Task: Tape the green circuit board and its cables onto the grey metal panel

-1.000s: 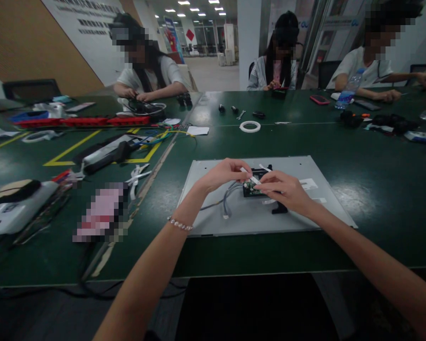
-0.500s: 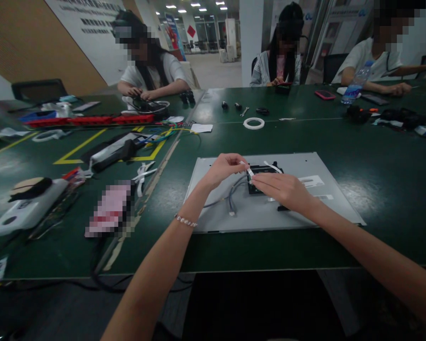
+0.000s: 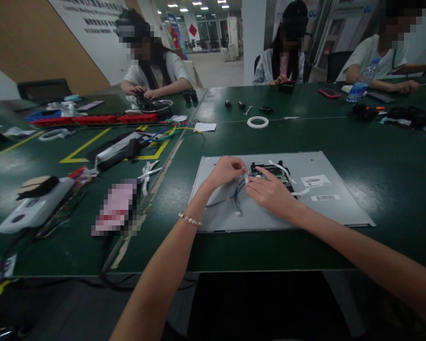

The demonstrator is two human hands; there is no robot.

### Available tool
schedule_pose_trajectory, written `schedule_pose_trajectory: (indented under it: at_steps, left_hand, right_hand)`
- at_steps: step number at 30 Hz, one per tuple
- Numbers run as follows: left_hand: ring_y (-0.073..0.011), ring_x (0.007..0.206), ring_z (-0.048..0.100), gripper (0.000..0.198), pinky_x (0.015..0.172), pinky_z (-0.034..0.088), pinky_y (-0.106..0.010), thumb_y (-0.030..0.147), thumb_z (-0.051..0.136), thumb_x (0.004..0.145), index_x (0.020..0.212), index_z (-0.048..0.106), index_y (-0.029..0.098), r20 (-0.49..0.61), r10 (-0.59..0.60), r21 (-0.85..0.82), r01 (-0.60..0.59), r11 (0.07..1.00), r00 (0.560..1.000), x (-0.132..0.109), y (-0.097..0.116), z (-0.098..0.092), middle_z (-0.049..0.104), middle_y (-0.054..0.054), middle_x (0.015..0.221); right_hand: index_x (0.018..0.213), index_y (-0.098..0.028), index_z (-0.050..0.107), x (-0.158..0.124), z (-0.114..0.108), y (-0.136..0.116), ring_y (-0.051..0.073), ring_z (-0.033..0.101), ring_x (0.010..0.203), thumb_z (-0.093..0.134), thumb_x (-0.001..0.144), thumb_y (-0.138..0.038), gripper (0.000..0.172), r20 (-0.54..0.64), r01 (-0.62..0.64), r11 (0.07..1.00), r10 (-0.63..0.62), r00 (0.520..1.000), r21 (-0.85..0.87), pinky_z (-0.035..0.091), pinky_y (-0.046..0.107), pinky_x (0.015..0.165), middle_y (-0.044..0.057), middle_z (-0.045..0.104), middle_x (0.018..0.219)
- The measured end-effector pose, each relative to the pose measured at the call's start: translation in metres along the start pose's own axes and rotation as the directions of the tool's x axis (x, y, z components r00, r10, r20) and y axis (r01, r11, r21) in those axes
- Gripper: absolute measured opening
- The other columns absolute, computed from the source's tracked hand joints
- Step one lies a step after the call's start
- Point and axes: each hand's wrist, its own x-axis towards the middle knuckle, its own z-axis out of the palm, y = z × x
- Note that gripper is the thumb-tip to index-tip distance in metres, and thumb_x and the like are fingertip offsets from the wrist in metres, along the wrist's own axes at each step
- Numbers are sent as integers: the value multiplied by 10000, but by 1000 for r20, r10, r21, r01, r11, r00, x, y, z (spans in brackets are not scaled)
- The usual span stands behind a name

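A flat grey panel (image 3: pixel 220 222) lies on the green table in front of me. On it sits a black-framed circuit board (image 3: pixel 287 166), partly covered by my right hand. A grey cable (image 3: pixel 236 195) runs across the panel beside the board, its white plug lying free. My left hand (image 3: pixel 227 171) is pinched at the board's left edge, on a small white strip (image 3: pixel 247 179). From the other side my right hand (image 3: pixel 270 192) has its fingertips on the same strip, with the index finger stretched over the board. More white strips (image 3: pixel 282 169) lie across the board's right side.
A white ring (image 3: pixel 257 122), a small wrench (image 3: pixel 248 110) and dark small parts lie beyond the panel. To the left are a pink blurred object (image 3: pixel 115 206), a white device (image 3: pixel 35 206) and a red strip (image 3: pixel 99 119). Several people sit across the table (image 3: pixel 326 137).
My right hand has shifted left and lower, uncovering more of the board's right side and its white strips. The strip between my hands now sits lower, by the cable. The view has shifted slightly.
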Motion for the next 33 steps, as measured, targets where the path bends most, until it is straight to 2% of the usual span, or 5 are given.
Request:
schedule_pose_trajectory:
  at_steps: [9,14,21,27,33]
  left_hand:
    - [-114,620,569,145,614,403,-230,233,574,780,759,685,143,14,-14,106,12,994,1000,-2,-6,6,648,-17,665]
    - [-123,625,524,113,609,370,-247,243,570,788,760,641,159,64,52,208,-65,976,997,-3,-5,6,612,-23,703]
    - [-148,661,472,182,615,345,-265,219,588,758,923,522,181,-1,72,288,-69,955,997,-3,-8,10,548,-13,767]
    - [-148,646,450,46,608,329,-265,163,502,782,762,476,195,84,80,283,-101,954,993,-2,-2,13,521,-9,721]
    - [-142,647,462,42,615,348,-266,200,505,816,778,522,192,99,96,214,-115,970,991,-3,-4,10,544,-21,736]
  right_hand:
    - [1028,-140,666,-1,9,-11,235,502,1208,394,910,-74,304,144,-97,992,85,986,79,149,606,1111,109,673,1097]
    - [1115,-126,641,-2,8,-16,242,494,1218,370,909,-85,343,180,-121,989,105,978,82,134,597,1118,128,651,1146]
    - [1414,-127,403,-6,0,-24,291,473,1238,382,939,-374,536,191,-135,983,110,976,125,123,611,1104,173,595,1233]
    - [1319,-99,482,-7,1,-27,287,442,1259,389,933,-386,490,185,-183,974,157,970,131,114,623,1102,181,590,1231]
    - [1061,-134,592,-7,-6,-32,256,475,1230,395,938,-300,286,186,-202,967,172,967,156,95,601,1120,142,665,1023]
